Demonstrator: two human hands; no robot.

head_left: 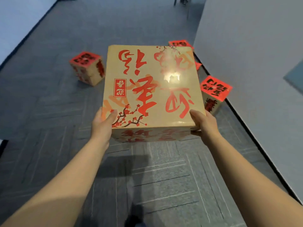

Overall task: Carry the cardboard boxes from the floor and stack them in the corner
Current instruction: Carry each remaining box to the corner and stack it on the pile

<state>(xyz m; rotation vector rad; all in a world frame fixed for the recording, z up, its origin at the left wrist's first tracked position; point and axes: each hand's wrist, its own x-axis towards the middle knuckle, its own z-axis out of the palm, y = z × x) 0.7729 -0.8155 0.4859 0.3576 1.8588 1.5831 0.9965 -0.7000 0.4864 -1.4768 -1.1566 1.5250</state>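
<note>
Both hands clamp the big cardboard box [150,89], left hand [102,123] and right hand [202,122] each gripping a near corner, thumbs on top, carrying it above the carpet [49,112] while three small boxes [87,68] wait unstacked on the floor.
</note>
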